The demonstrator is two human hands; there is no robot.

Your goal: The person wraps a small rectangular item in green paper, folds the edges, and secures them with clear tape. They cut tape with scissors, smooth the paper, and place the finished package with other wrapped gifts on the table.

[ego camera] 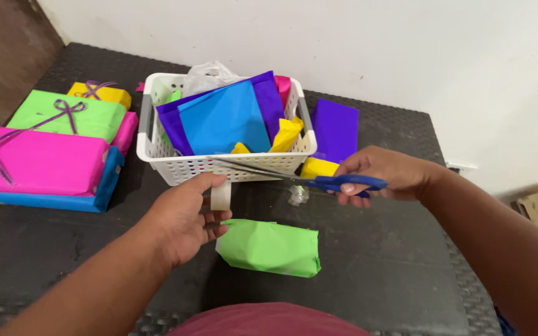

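Observation:
A small parcel wrapped in green paper (272,247) lies on the black mat in front of me. My left hand (185,218) rests at its left end and pinches a strip of pale tape (221,196) that stands up between thumb and fingers. My right hand (384,176) grips blue-handled scissors (306,180). Their slightly parted blades point left, with the tips just above the tape strip and in front of the basket wall.
A white perforated basket (157,146) holds blue, purple and yellow paper sheets. Wrapped pink, green, blue and yellow boxes (45,155) with purple ribbons are stacked at left. Purple paper (336,127), a yellow piece (317,168) and a small clear tape roll (297,195) lie at right.

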